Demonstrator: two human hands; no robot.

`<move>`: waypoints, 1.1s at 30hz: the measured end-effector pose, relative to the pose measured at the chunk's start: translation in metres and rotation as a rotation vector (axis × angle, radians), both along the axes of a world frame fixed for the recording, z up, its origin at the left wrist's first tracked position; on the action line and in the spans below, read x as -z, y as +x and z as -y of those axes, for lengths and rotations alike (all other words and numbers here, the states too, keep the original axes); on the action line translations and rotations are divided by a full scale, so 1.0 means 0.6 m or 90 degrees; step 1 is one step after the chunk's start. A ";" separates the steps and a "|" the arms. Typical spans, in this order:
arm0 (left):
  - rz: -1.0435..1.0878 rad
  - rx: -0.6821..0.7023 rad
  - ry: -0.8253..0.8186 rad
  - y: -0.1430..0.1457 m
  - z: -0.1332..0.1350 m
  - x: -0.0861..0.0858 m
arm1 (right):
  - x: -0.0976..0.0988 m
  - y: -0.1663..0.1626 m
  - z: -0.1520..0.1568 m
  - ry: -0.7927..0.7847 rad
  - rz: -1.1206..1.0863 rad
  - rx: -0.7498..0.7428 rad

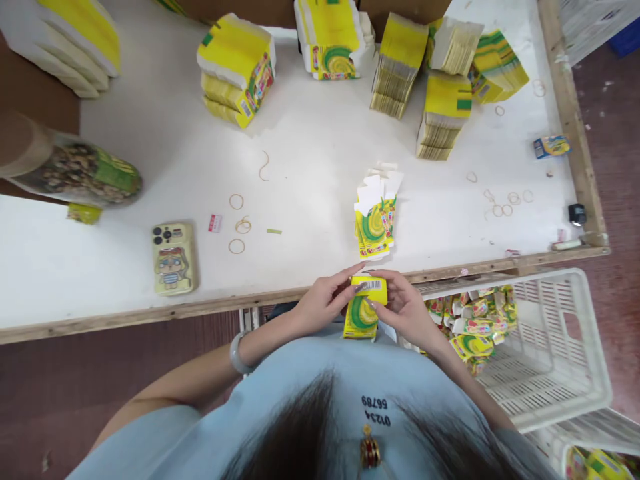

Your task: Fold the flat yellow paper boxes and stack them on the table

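A small yellow carton (364,315) with a green swirl and a barcode is held between both hands, just off the table's front edge. My left hand (327,297) grips its left side, thumb on the printed face near the barcode. On the right side, my right hand (401,305) has its thumb on the front and its fingers around the back. Right beyond the hands, a fanned pile of flat cartons (375,223) lies on the white table, white flaps pointing away from me.
Bundled carton stacks (237,63) stand along the table's back. At left are a phone (173,260) and a jar (95,170). Rubber bands (503,210) lie scattered. A white crate (555,333) with folded cartons sits below at right. The table's wooden edge (200,308) runs before me.
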State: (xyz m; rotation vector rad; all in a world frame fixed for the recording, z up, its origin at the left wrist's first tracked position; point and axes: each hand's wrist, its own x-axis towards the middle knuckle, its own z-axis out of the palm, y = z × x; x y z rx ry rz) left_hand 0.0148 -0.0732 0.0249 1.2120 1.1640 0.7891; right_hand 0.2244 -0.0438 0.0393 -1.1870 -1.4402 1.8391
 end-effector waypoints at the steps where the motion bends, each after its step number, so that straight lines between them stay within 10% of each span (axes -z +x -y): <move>1: -0.002 0.001 0.005 0.000 0.001 0.001 | -0.003 0.003 -0.004 -0.018 -0.008 0.003; 7: -0.017 0.038 0.131 -0.007 -0.001 0.001 | 0.008 0.013 -0.020 -0.092 -0.079 -0.005; 13: -0.151 0.143 0.344 -0.026 -0.104 -0.001 | 0.032 0.071 -0.007 -0.002 0.044 0.254; 18: -0.429 -0.147 0.330 -0.018 -0.280 0.032 | 0.004 0.244 -0.013 0.218 0.544 0.379; 22: -0.503 -0.071 0.226 -0.016 -0.362 0.055 | -0.020 0.299 0.000 0.358 0.940 0.320; 33: -0.260 -0.136 0.513 -0.037 -0.289 -0.035 | 0.028 -0.019 -0.149 0.649 0.285 0.320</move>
